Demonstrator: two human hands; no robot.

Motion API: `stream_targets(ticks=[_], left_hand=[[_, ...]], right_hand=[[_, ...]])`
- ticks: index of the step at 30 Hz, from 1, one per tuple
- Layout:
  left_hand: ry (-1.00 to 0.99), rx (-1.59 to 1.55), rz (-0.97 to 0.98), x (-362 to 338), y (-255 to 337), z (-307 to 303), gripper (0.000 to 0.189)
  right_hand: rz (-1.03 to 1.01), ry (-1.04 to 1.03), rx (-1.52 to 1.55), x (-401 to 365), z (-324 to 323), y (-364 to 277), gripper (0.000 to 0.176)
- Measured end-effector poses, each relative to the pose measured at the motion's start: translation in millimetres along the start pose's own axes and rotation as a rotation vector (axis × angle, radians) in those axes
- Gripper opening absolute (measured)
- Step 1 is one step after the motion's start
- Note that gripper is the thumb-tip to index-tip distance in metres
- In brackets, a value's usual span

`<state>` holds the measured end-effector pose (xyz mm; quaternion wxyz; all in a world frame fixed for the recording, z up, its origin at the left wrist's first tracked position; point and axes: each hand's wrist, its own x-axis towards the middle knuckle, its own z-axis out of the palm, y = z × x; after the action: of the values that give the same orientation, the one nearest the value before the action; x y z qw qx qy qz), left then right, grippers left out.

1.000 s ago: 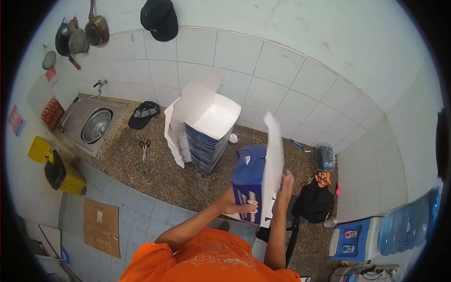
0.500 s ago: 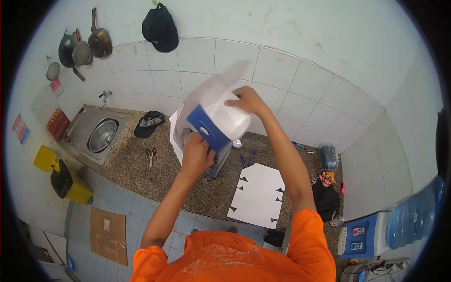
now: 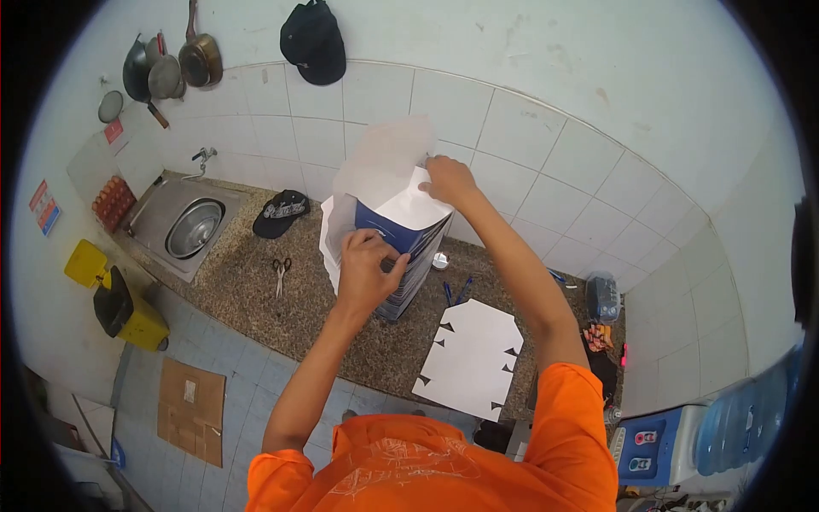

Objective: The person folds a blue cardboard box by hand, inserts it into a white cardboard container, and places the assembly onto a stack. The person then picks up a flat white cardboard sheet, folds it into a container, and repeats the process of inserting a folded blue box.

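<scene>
A blue-and-white folded card piece (image 3: 392, 229) lies on top of a tall stack of similar pieces (image 3: 408, 282) on the counter. At the front edge of that piece is my left hand (image 3: 368, 266), its fingers bent and spread apart, resting against the blue panel. My right hand (image 3: 447, 183) pinches the white rear corner. A thin translucent sheet (image 3: 388, 154) stands up behind the stack, and white sheets show at its left side. Nearer my body, a flat white cut sheet with dark notches (image 3: 469, 358) lies on the counter.
Scissors (image 3: 280, 275) and a black cap (image 3: 280, 213) lie left of the stack, near the sink (image 3: 175, 224). Blue pens (image 3: 456, 292) and a small round object (image 3: 440, 260) are on its right. A water dispenser (image 3: 661, 439) stands at the right.
The blue-and-white piece has come down onto the stack and levelled out. My left hand has opened from its grip at the front edge. The view has shifted slightly.
</scene>
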<state>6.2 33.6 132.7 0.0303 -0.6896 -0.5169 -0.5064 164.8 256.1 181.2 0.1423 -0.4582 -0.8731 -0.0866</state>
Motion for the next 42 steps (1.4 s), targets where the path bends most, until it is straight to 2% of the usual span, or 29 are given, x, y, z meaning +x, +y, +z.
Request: stream_targets(ticks=[1, 2, 4, 6, 8, 9, 11, 12, 14, 15, 17, 19, 24, 27, 29, 31, 32, 34, 35, 36, 38, 39, 41, 42], left_hand=[[-0.012, 0.064, 0.040, 0.7, 3.4, -2.6, 0.020], [-0.010, 0.069, 0.036, 0.8, 6.1, -4.0, 0.020], [-0.028, 0.154, 0.004, 0.2, 10.9, -5.2, 0.024], [0.034, 0.213, 0.001, -0.6, 14.2, -11.9, 0.028], [0.093, 0.274, 0.005, 0.6, 13.1, -19.8, 0.033], [0.065, 0.297, -0.025, 0.7, 7.3, -27.5, 0.038], [0.032, 0.323, -0.057, -1.3, -1.3, -27.6, 0.044], [0.029, 0.238, -0.106, -5.9, -9.9, -19.3, 0.051], [0.022, 0.152, -0.144, -9.5, -18.0, -11.5, 0.057], [-0.021, 0.171, -0.171, -10.0, -19.0, -9.9, 0.059], [-0.069, 0.192, -0.193, -9.4, -19.4, -7.7, 0.061], [-0.086, 0.262, -0.320, -9.7, -21.3, -9.5, 0.068], [0.043, 0.207, -0.326, -16.8, -27.0, -0.3, 0.071], [0.094, 0.115, -0.323, -20.8, -35.3, 6.3, 0.068], [0.105, 0.058, -0.313, -24.5, -37.0, 11.3, 0.066], [0.096, -0.185, -0.345, -26.7, -25.2, 11.0, 0.067], [0.091, -0.186, -0.337, -26.7, -18.1, 11.8, 0.067], [0.253, -0.022, 0.034, -27.0, -3.6, 13.1, 0.070], [0.116, -0.022, 0.022, -32.1, -2.5, 14.9, 0.061], [0.108, -0.028, 0.020, -31.3, -1.7, 16.6, 0.061], [-0.020, 0.155, 0.231, -24.4, -0.8, 20.6, 0.051], [-0.040, 0.123, 0.188, -25.8, -0.7, 24.3, 0.044], [-0.042, 0.126, 0.198, -26.2, -1.4, 25.6, 0.044], [-0.035, 0.134, 0.189, -24.2, -1.3, 24.7, 0.044]], right_hand=[[-0.021, 0.119, -0.001, -7.4, -5.1, -3.7, 0.040], [-0.026, 0.119, 0.003, -14.7, -11.2, -7.5, 0.040], [-0.188, 0.136, 0.448, -39.7, -38.7, -23.7, 0.043], [-0.222, -0.408, 0.724, -80.0, -69.3, -45.6, 0.037], [-0.445, -0.263, 0.422, -111.5, -45.7, -49.0, 0.034], [-0.451, -0.266, 0.421, -114.3, -49.4, -51.9, 0.034], [-0.418, -0.285, 0.459, -119.8, -61.2, -56.7, 0.039], [-0.415, -0.285, 0.467, -117.6, -65.5, -64.5, 0.039], [-0.227, -0.231, 0.285, -100.5, -71.1, -89.0, 0.031], [-0.219, -0.225, 0.286, -93.3, -63.8, -99.8, 0.031], [-0.122, 0.011, 0.302, -81.2, -41.3, -114.8, 0.031], [-0.149, 0.025, 0.276, -78.8, -34.5, -117.8, 0.028], [-0.275, -0.048, 0.142, -82.8, -27.6, -128.4, 0.020], [-0.215, -0.069, 0.169, -90.1, -14.9, -135.5, 0.019], [-0.103, -0.048, 0.219, -95.8, -6.8, -136.3, 0.026], [-0.048, -0.050, 0.250, -96.7, -20.4, -133.5, 0.032], [-0.001, -0.052, 0.285, -94.7, -27.2, -130.4, 0.039], [0.114, 0.017, 0.243, -74.6, -40.3, -105.9, 0.051], [0.120, 0.180, 0.228, -58.7, -36.9, -84.9, 0.054], [0.129, 0.339, 0.211, -41.8, -26.7, -60.0, 0.056], [0.246, 0.017, 0.272, -12.7, -10.3, -13.4, 0.061], [0.262, 0.023, 0.275, -2.5, 10.6, 5.7, 0.061], [0.259, -0.256, 0.563, 11.1, 46.9, 34.9, 0.065], [0.271, -0.250, 0.568, 11.0, 48.0, 37.7, 0.065]])
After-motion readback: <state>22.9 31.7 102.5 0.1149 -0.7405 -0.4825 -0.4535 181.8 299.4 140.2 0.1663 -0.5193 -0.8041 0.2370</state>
